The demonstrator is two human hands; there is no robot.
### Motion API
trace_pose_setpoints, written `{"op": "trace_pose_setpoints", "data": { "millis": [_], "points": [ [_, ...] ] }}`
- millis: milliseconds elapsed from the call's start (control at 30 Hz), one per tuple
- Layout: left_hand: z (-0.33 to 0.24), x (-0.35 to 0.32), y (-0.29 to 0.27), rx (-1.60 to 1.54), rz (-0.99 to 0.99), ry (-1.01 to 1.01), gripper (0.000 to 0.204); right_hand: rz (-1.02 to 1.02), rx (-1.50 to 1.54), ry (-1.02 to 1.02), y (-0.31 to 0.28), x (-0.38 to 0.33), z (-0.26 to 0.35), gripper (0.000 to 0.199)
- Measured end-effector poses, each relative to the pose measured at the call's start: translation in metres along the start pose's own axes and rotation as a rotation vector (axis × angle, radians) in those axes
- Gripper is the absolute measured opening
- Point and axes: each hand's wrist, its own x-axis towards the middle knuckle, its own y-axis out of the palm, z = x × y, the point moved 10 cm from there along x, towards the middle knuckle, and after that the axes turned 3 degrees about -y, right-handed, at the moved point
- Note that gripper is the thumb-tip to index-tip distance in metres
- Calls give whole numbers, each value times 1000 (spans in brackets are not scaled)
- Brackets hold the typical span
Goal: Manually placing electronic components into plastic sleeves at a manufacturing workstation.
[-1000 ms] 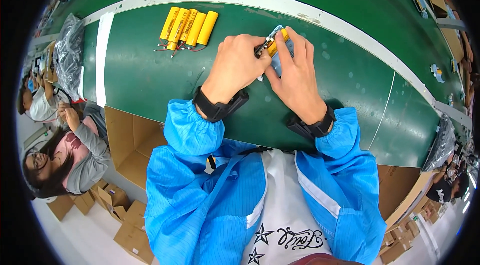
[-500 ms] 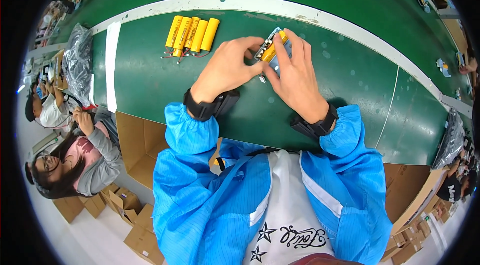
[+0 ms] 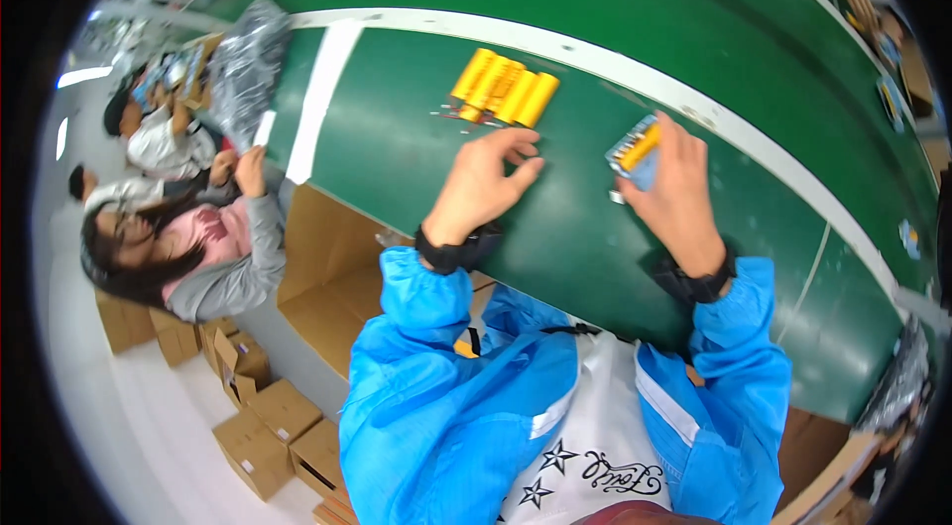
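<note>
Two bare hands working over a smooth green conveyor belt (image 3: 416, 138).
The right hand (image 3: 679, 193) is gripping a small blue-and-yellow rectangular pack (image 3: 635, 153) – the left hand (image 3: 486, 183) is hovering loosely open, holding nothing, just beside a row of glossy yellow cylindrical cells (image 3: 504, 89) lying on the belt.

On the belt (image 3: 416, 148), the cylinders (image 3: 504, 94) lie left of the held part (image 3: 635, 156).

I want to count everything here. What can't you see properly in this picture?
- Head view: the blue-and-yellow part in the right hand is half covered by the grip.
- The thin wire ends by the yellow cylinders are too small.
- The left hand hides the belt under it.
</note>
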Motion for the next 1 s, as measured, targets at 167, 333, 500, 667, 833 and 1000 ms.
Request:
{"op": "trace_pose_setpoints", "data": {
  "millis": [167,333,500,667,833,1000],
  "points": [
    [-12,-7,-8,228,-310,209,25,-76,-147,-12,-32,16,-38,80],
    [-18,0,-6,331,-424,156,23,-121,-332,190,-88,52,-158,77],
    [-12,14,3,605,-452,50,24,-201,-492,289,-133,56,-279,80],
    [1,24,12,725,-481,-24,28,-240,-622,500,-176,26,-351,81],
    [-11,19,9,650,-503,-11,27,-223,-564,605,-179,10,-378,76],
    [-12,21,17,700,-463,-18,26,-77,-908,515,-185,15,-378,70]
  ]
}}
